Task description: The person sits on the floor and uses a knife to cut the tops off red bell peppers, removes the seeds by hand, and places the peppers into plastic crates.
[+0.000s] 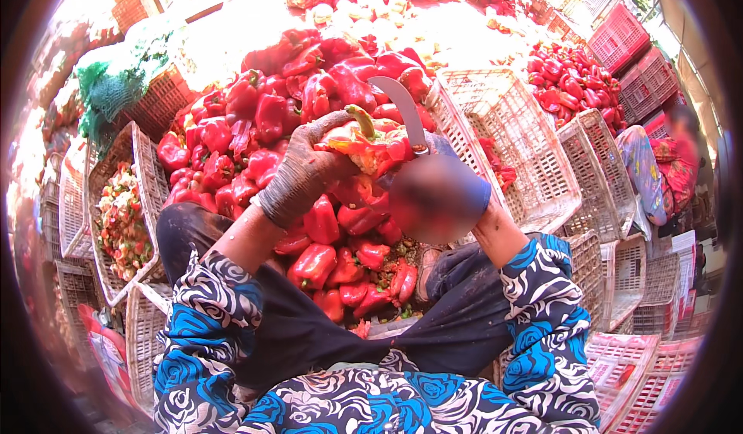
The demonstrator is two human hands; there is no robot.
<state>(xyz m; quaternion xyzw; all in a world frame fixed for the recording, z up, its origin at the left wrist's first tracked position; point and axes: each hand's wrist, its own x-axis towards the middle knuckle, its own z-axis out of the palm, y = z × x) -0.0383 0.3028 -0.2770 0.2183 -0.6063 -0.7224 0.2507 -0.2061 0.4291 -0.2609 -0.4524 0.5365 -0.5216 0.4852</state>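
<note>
Over a heap of red bell peppers [320, 220], my left hand [302, 170] in a dirty, dark glove grips a red bell pepper [390, 148]. The pepper is cut open, so pale flesh and a green stem show at its top. My right hand [458, 193], in a blue glove and partly blurred, is at the base of a curved knife [409, 112] and holds it. Its hooked blade points up, just right of the pepper; the handle is mostly hidden by the hand. Below both hands, more whole peppers lie between my legs.
On the left, a plastic crate [148, 202] contains pale and red pepper trimmings [121, 222]. A crate [522, 144] stands close by my right hand. Farther right are another pepper pile [572, 83], stacked red crates [647, 80] and a seated person [667, 164]. Green netting [110, 89] drapes a crate back left.
</note>
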